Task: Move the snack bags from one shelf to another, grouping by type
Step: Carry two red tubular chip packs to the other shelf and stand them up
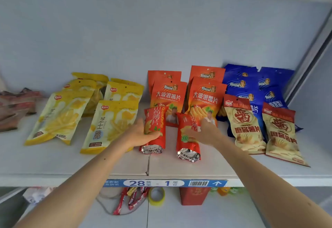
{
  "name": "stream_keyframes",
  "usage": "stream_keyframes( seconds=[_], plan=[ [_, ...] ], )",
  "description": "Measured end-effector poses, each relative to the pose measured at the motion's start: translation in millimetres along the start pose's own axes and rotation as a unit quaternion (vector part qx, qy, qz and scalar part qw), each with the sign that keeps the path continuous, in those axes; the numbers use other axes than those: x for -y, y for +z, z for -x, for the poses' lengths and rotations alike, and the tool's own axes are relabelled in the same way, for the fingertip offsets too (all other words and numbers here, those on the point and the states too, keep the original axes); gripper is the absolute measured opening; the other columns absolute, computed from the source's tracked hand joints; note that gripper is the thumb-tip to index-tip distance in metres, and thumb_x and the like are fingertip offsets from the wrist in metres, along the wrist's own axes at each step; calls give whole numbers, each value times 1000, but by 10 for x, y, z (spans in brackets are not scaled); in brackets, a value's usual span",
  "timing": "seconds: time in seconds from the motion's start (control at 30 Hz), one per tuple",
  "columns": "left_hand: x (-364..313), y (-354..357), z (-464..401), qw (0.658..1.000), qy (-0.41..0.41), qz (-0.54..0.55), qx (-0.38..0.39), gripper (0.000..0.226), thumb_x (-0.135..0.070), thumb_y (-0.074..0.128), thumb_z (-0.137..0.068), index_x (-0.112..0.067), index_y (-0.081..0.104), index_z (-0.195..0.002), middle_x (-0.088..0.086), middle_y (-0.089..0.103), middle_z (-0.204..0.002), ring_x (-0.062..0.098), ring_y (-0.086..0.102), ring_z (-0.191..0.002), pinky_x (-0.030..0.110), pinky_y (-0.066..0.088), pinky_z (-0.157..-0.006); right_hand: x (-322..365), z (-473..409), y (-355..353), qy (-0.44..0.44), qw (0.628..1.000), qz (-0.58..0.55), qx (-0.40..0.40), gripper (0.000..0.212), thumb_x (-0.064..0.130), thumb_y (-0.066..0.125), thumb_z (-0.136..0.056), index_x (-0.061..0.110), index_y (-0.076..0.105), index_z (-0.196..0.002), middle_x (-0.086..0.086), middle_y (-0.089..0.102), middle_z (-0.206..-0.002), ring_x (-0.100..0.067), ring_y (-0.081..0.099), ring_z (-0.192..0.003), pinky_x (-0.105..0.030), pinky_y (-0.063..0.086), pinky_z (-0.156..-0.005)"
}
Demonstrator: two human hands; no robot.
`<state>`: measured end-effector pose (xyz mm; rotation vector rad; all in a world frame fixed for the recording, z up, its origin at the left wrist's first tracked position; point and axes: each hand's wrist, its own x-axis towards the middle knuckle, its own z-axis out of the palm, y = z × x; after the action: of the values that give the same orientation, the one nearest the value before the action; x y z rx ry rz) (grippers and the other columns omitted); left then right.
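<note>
Snack bags are grouped by colour on the shelf (53, 163). Left red bag (154, 128) is gripped by left hand (142, 134); right red bag (186, 136) is clasped by right hand (206, 132).

Premises: shop or stockroom. Evidence: pale grey metal shelf (53, 163) stocked with multiples of sealed snack bags grouped by colour: yellow (59, 118), orange (169, 96), blue (240, 82); blue edge label (165, 183) numbered "28 – 1", with barcode.
</note>
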<state>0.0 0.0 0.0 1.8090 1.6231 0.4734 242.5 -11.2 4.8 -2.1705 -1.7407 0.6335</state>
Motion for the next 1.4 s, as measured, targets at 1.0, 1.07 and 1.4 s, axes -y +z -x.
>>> stream_keyframes(
  seconds=[1.0, 1.07, 1.4],
  plan=[
    [185, -350, 293, 986, 35, 142, -76, 68, -31, 93, -57, -32, 55, -114, -7, 69, -113, 11, 66, -103, 38, 55, -92, 553, 116, -117, -44, 982, -179, -49, 88, 39, 90, -66, 12, 42, -134, -1, 59, -124, -23, 59, -115, -32, 44, -87],
    [299, -449, 398, 984, 25, 143, -101, 80, -35, 93, -55, -25, 53, -123, -8, 67, -115, 10, 65, -104, 38, 55, -93, 713, 180, -83, -76, 976, -199, -53, 91, 37, 90, -67, 11, 37, -136, -1, 57, -127, -22, 58, -112, -33, 46, -86],
    [1207, -1208, 1224, 959, -14, 171, -225, 91, -38, 95, -48, -26, 47, -125, -13, 66, -112, 5, 65, -101, 28, 57, -82, 1873, 471, 474, -217, 950, -224, -21, 101, 41, 94, -58, 14, 36, -137, 2, 57, -120, -16, 57, -99, -35, 53, -83]
  ],
)
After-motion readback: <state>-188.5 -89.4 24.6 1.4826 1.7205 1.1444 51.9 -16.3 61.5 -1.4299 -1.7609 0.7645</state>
